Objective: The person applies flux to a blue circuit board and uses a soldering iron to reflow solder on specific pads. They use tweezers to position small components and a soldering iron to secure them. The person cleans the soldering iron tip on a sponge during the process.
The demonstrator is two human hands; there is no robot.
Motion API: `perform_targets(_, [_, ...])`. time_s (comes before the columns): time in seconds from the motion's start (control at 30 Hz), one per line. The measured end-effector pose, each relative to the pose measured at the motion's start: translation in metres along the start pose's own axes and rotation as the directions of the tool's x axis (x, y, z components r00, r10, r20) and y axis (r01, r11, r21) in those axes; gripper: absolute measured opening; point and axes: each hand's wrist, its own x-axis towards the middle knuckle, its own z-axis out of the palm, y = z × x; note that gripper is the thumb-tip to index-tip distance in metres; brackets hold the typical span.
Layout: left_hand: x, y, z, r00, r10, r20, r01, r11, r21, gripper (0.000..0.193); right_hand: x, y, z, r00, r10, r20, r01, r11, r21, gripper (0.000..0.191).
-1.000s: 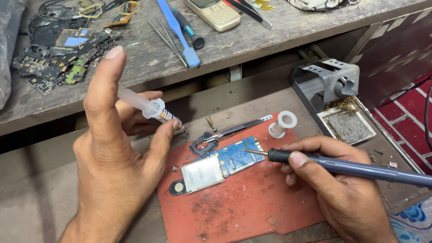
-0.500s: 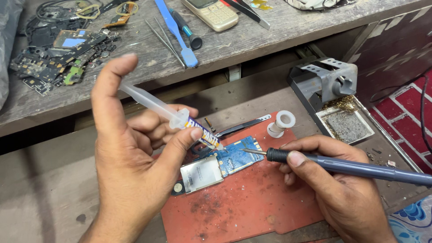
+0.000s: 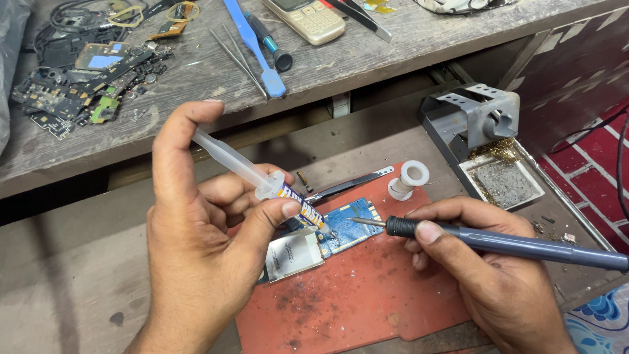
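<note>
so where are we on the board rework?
Done: circuit board lies bare on the red mat. In hand: left hand holds a syringe, nozzle at the board, thumb on the plunger; right hand holds the soldering iron, tip over the board. Left: can't tell whether anything is soldered.

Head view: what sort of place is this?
Likely an electronics repair bench: the right hand holds a soldering iron over a blue circuit board, with its stand and loose board scraps nearby.
</note>
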Motion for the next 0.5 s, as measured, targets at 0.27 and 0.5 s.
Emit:
perform_targets(0.27, [-0.0010, 0.0029, 0.0010, 1.000, 0.006, -0.001, -0.006, 0.999, 0.039, 0.086, 0.0002, 0.0007, -0.0004, 1.000, 0.001, -0.006, -0.001, 1.000, -0.012, 0.024])
perform_targets(0.5, [-0.0003, 0.0033, 0.0008, 1.000, 0.006, 0.006, -0.006, 1.000, 0.021, 0.083, 0.0008, 0.0008, -0.0012, 1.000, 0.001, -0.003, -0.002, 1.000, -0.019, 0.024])
